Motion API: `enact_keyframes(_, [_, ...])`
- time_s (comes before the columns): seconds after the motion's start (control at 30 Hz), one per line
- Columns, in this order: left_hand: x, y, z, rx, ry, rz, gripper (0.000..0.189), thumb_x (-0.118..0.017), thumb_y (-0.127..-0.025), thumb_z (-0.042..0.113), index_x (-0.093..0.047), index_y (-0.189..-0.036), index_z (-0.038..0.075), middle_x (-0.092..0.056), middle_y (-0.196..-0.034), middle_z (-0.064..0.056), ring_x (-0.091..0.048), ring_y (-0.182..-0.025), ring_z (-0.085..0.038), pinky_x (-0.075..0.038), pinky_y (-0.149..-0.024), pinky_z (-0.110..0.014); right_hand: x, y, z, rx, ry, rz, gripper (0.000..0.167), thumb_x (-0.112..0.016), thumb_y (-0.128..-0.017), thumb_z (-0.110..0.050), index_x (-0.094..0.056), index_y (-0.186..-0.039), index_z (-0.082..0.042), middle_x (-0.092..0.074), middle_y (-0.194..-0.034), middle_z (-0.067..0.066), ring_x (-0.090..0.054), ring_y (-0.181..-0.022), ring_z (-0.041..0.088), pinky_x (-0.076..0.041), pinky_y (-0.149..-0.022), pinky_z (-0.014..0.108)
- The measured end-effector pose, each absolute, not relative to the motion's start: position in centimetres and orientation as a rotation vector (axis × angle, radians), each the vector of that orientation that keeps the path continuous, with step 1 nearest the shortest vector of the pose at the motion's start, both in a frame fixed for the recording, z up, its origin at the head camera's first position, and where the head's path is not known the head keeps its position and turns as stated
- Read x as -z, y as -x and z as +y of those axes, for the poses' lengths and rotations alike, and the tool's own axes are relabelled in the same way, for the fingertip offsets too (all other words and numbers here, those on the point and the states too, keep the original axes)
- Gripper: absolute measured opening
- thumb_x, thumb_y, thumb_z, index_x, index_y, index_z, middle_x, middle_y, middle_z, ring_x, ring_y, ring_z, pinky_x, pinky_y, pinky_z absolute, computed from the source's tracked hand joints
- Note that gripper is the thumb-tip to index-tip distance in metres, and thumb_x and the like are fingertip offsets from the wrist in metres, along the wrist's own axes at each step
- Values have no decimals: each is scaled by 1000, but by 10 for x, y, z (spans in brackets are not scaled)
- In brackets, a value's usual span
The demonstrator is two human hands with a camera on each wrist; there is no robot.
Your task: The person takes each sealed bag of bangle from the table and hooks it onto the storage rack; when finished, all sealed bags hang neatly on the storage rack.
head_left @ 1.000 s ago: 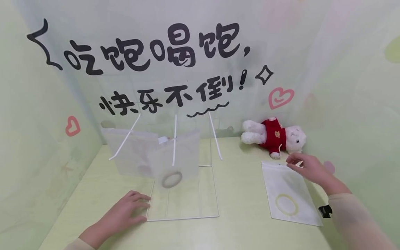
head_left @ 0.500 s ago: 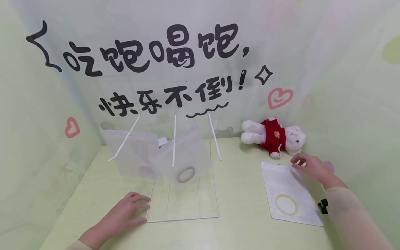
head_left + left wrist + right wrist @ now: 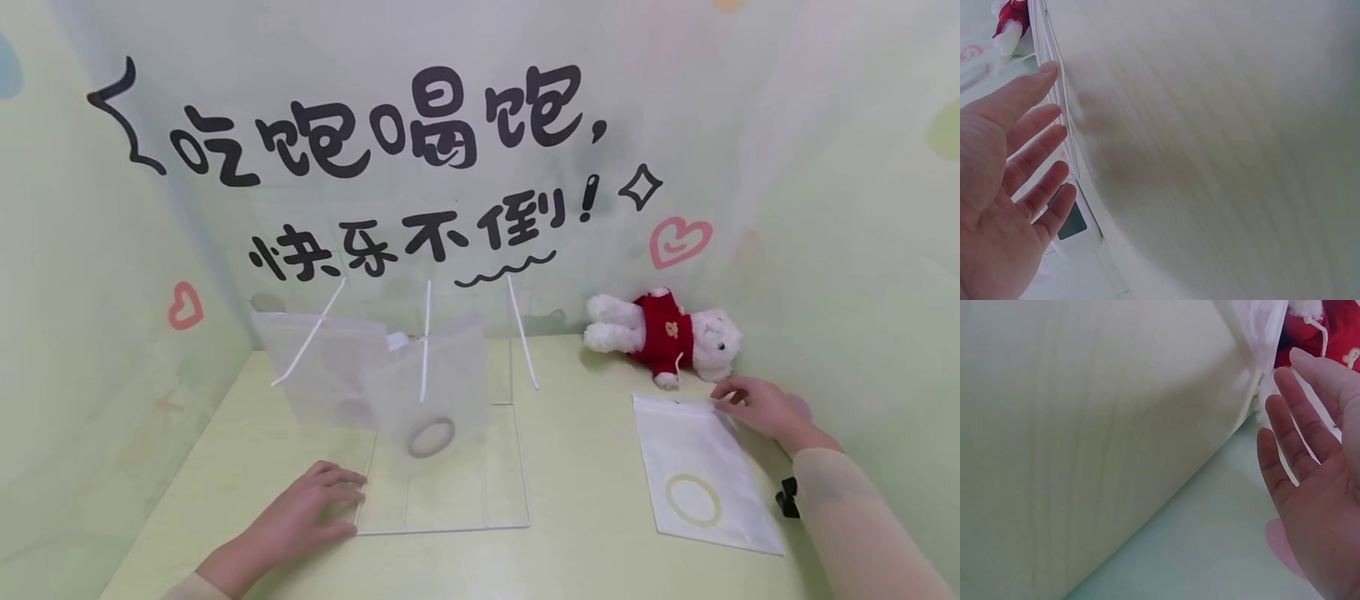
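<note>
In the head view, a white wire rack [image 3: 442,530] with three slanting prongs stands left of centre. Translucent pouches hang from its left and middle prongs; the middle pouch [image 3: 450,375] has a ring mark near its bottom. My left hand [image 3: 311,508] lies at the left side of the rack's base, fingers loosely extended. On the table at right rests a white zip pouch [image 3: 686,450] with a yellow ring on it. At its upper right corner is my right hand [image 3: 761,408], fingertips right at the edge. The right wrist view shows these fingers [image 3: 1294,425] fairly straight and spread.
Behind the white pouch lies a plush toy [image 3: 667,333] in a red sweater, against the back wall. A small black object [image 3: 787,498] is by the right sleeve. The left wrist view shows a white device [image 3: 1075,219] with a dark screen beyond the rack base.
The middle hanging pouch swung right, then back. My right hand has slid slightly right along the flat pouch's top edge. The left hand stays at the rack's base. The head view has shifted slightly.
</note>
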State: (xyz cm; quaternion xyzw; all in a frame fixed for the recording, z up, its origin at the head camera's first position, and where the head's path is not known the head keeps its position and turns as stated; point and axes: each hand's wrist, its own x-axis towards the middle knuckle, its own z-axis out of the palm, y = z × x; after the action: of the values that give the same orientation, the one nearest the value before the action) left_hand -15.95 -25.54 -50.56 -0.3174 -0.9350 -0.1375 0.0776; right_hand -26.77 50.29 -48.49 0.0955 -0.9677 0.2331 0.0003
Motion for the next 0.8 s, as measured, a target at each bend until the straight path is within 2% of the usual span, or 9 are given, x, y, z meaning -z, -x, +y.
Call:
enact_keyframes(0.13, [506, 159, -254, 422, 948, -2806, 37, -88, -77, 34, -79, -112, 23, -69, -130, 9, -57, -116, -18, -59, -94, -43, 488, 266, 507, -752, -303, -3059, 17, -77, -93, -20, -73, -107, -11, -72, -102, 3, -61, -87, 10, -51, -74, 22])
enact_keyframes(0.37, [504, 157, -253, 433, 949, -2800, 37, -88, -77, 32, -79, -111, 22, -69, -129, 8, -57, -115, -17, -58, -94, -43, 487, 266, 503, -771, -227, -3119, 19, -76, -94, -22, -73, -110, -11, -71, -105, 8, -61, -91, 19, -50, -76, 28])
enact_keyframes(0.47, [504, 157, -253, 435, 953, -2797, 37, -88, -76, 31, -79, -111, 22, -69, -129, 8, -57, -114, -17, -58, -93, -43, 488, 267, 502, -762, -226, -3114, 18, -76, -94, -22, -73, -108, -12, -71, -105, 8, -62, -92, 20, -50, -76, 28])
enact_keyframes(0.67, [505, 157, -254, 421, 945, -2802, 37, -88, -77, 33, -79, -111, 23, -69, -130, 8, -57, -115, -17, -58, -95, -44, 489, 269, 503, -743, -297, -3068, 16, -78, -92, -17, -74, -106, -12, -71, -101, 5, -60, -87, 11, -50, -73, 23])
enact_keyframes(0.8, [505, 156, -254, 417, 958, -2778, 36, -88, -77, 33, -79, -111, 23, -69, -129, 9, -57, -114, -16, -58, -94, -43, 488, 269, 504, -707, -304, -3077, 17, -78, -91, -19, -74, -107, -14, -70, -98, 1, -58, -85, 9, -49, -73, 25])
